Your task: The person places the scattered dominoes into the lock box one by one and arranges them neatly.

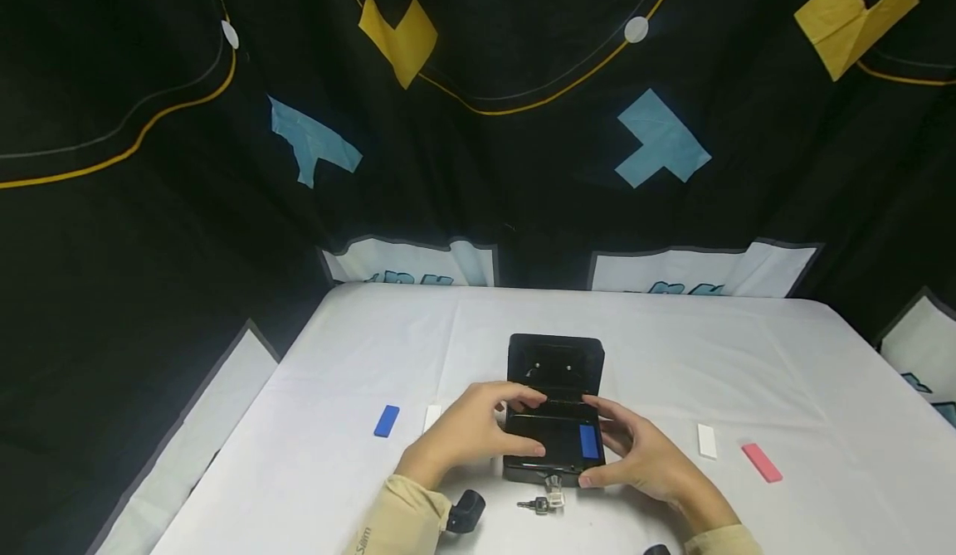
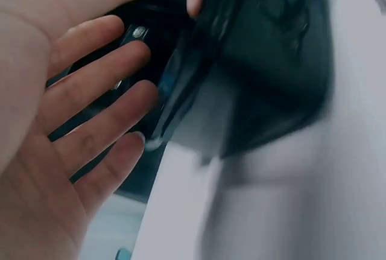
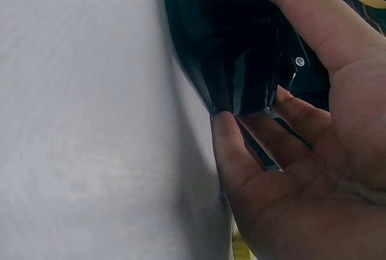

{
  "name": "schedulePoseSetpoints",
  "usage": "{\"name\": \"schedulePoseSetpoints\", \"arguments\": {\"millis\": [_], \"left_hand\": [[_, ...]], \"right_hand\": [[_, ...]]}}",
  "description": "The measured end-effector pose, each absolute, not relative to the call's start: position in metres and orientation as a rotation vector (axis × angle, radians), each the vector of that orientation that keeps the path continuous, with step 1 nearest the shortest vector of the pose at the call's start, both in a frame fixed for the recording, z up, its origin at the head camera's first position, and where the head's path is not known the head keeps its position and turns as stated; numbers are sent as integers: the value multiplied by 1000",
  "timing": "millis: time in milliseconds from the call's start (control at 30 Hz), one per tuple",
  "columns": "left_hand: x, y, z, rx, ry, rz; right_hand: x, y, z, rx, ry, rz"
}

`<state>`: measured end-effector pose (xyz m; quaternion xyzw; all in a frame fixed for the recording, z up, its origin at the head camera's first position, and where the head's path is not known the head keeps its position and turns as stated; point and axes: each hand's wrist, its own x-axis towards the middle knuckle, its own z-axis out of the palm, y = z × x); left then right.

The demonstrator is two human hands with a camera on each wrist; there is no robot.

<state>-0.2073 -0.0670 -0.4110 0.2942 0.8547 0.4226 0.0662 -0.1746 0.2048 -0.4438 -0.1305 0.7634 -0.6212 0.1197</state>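
1. Box [image 1: 560, 430] stands open on the surface [image 1: 321, 455], blue block [image 1: 589, 441] inside.
2. Right hand [image 1: 642, 457] grips its side; left hand [image 1: 475, 429] spreads wide over it.
3. Apparently steadying; next probably calls for lifting clear.

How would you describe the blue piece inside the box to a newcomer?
On the white table stands a black box, its lid open. Inside, on the side toward the right hand, lies a small flat blue piece. The other blue piece lies outside the box.

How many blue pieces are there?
2: one blue piece on the white table, left of the open black box; another blue piece inside it. More may be hidden.
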Motion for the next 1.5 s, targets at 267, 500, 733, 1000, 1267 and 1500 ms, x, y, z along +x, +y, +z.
{"name": "schedulePoseSetpoints", "arguments": {"millis": [267, 500, 733, 1000, 1267, 1500], "left_hand": [[-208, -101, -409, 860, 2624, 1336], [-207, -137, -413, 774, 2692, 1340], [-207, -163, -418, 665, 2762, 1323], [-209, -178, -421, 599, 2794, 1334], [-210, -181, -430, 474, 2856, 1231], [-208, -184, -435, 432, 2942, 1079]], "right_hand": [[-174, 205, -444, -381, 2230, -1823], [-175, 205, -443, -372, 2200, -1834], [-175, 205, -444, -365, 2200, -1827], [-175, 206, -443, -359, 2216, -1823], [-175, 210, -443, -358, 2209, -1826], [-174, 208, -444, -374, 2206, -1825]]}}
